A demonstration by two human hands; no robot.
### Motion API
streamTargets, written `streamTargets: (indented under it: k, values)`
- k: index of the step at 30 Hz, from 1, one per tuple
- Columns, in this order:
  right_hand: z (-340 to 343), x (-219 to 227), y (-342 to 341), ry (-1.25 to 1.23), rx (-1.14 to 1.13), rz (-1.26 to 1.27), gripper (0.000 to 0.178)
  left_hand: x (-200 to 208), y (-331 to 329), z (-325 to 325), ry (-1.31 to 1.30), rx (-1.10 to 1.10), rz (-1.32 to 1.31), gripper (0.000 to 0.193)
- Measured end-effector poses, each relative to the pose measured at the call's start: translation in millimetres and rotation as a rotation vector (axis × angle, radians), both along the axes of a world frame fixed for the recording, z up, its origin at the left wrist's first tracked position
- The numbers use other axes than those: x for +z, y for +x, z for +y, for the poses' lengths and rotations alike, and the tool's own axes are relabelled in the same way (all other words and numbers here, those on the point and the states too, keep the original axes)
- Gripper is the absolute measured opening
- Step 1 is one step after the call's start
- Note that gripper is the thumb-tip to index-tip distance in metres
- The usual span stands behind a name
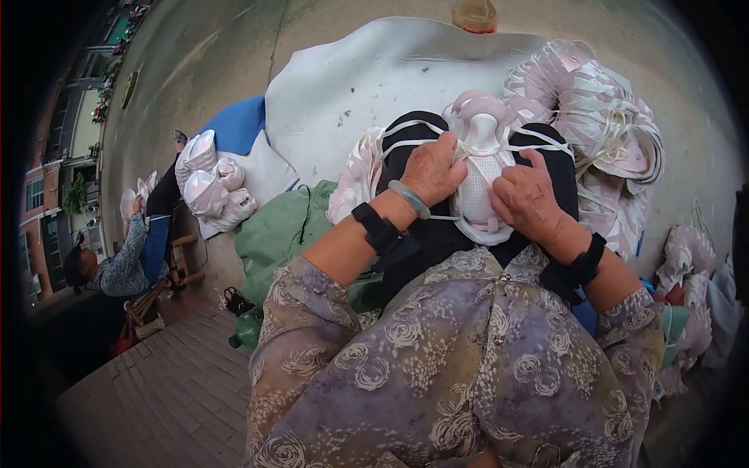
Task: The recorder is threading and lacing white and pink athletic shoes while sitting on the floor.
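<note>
A white and pale pink shoe upper (482, 173) lies across my lap on black trousers, its mesh tongue facing up. White shoelaces (540, 139) cross it and trail out to both sides. On its left edge, my left hand (431, 173) is closed in a pinch on a shoelace near the eyelets. Against the opposite edge, my right hand (532, 200) has its fingers curled in and the index finger raised. What its thumb and fingertips grip is hidden. Both wrists wear black bands, and a pale bangle circles the left one.
Bundled shoe uppers (608, 109) pile up at my right, with more (686, 265) farther right. A white sheet (343, 86) spreads ahead, a bottle (474, 14) beyond it. Green cloth (273, 234) lies left. Another person (125, 257) sits far left beside more bundles (214, 183).
</note>
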State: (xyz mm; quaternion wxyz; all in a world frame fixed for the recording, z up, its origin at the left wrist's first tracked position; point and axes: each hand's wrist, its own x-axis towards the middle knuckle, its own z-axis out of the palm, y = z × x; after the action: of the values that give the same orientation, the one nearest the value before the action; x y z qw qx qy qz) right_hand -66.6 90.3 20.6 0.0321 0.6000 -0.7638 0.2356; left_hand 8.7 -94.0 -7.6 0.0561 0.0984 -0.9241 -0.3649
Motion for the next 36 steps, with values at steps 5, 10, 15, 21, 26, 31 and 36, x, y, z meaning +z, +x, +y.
streamTargets:
  k: [5,10,15,21,26,31,36]
  values:
    - [161,-7,-4,0.145,-0.177,-0.129,0.015,4,11,10,-0.033,0.092,-0.009,0.026]
    - [312,-50,21,0.429,-0.528,-0.2,0.014,13,12,17,-0.062,0.096,-0.012,0.027]
    - [255,-28,3,0.571,-0.475,-0.372,0.012,30,-3,0,-0.088,0.152,0.065,0.019]
    - [141,0,-31,0.101,-0.34,-0.135,0.021,14,-35,-23,-0.206,0.036,0.047,0.02]
    - [61,5,-30,-0.052,-0.147,-0.178,0.023,17,-26,-9,-0.301,-0.203,0.13,0.022]
    - [33,-2,-22,-0.036,-0.088,-0.201,0.027,18,-8,-17,-0.398,-0.073,-0.093,0.022]
    - [28,-8,-19,0.042,-0.104,-0.229,0.028,27,-16,-6,-0.396,-0.054,0.254,0.018]
